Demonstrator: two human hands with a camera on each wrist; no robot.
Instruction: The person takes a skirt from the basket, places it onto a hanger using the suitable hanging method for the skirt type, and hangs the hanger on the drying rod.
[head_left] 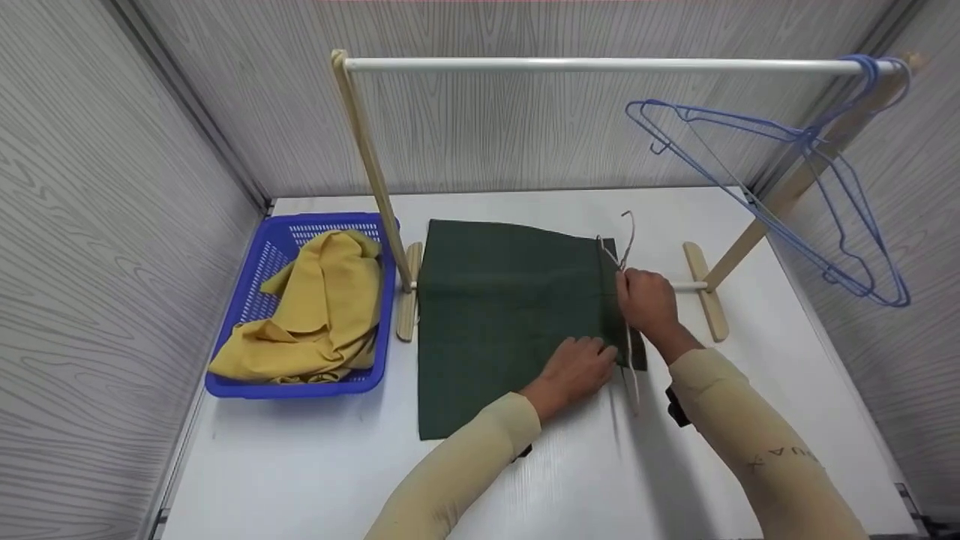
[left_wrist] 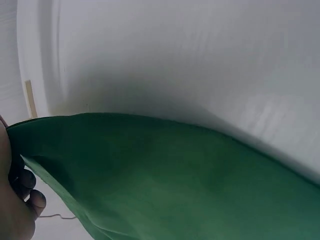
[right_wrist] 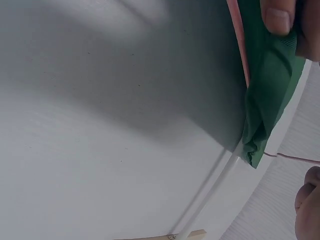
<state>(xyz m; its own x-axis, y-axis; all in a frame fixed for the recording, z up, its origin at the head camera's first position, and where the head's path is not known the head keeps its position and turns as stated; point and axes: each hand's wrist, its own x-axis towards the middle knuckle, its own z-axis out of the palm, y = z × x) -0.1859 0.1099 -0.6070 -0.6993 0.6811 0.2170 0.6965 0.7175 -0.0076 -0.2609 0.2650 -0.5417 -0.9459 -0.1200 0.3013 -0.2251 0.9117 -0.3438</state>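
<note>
A dark green skirt (head_left: pixel 510 300) lies on the table, its wider hem to the left and waistband to the right. Across the waistband end runs a thin pink hanger (head_left: pixel 634 390), its hook pointing to the back. My right hand (head_left: pixel 649 301) grips the hanger together with the waistband; in the right wrist view the pink bar runs along the bunched green cloth (right_wrist: pixel 270 85). Closer to the front, my left hand (head_left: pixel 576 369) pinches the skirt's near edge by the waistband. The left wrist view shows its curled fingers (left_wrist: pixel 35 200) at the cloth, which is lifted there.
On the left, a blue basket (head_left: pixel 232 386) holds yellow cloth (head_left: pixel 330 300). A rack with a white rail (head_left: pixel 600 66) and wooden posts spans the table, its lower bar partly under the skirt. Blue hangers (head_left: pixel 810 139) hang at its right end.
</note>
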